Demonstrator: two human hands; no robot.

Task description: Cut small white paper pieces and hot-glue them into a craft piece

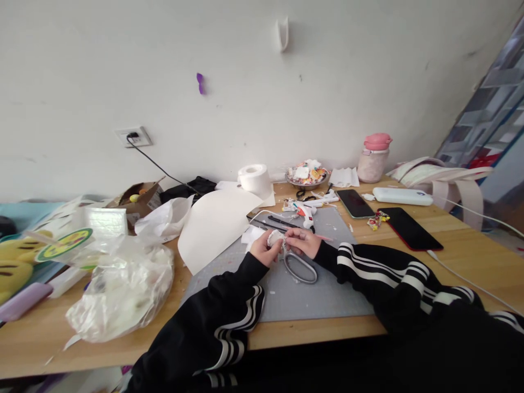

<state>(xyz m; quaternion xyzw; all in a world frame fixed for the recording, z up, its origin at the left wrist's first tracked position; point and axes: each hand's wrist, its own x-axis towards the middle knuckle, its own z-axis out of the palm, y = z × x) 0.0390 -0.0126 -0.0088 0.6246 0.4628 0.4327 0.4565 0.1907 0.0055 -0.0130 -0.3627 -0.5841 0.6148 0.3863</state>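
Note:
Over the grey cutting mat [315, 300], my left hand [265, 248] has its fingers closed on a small white piece [275, 237]. My right hand [302, 242] is beside it, fingers pinched at the right edge of the same piece; whether it grips the piece itself is too small to tell. Grey-handled scissors [301, 267] lie on the mat just below my hands, their blades partly hidden under the fingers. A white and orange glue gun [306, 214] and dark pens [282, 221] are behind my hands.
A large white paper sheet [216, 224] and a crumpled plastic bag [126, 289] are left. Behind stand a paper roll [254, 179] and a bowl of scraps [307, 174]. Two phones [355, 203], a white power bank [402, 196] and a pink-lidded bottle [374, 158] are right.

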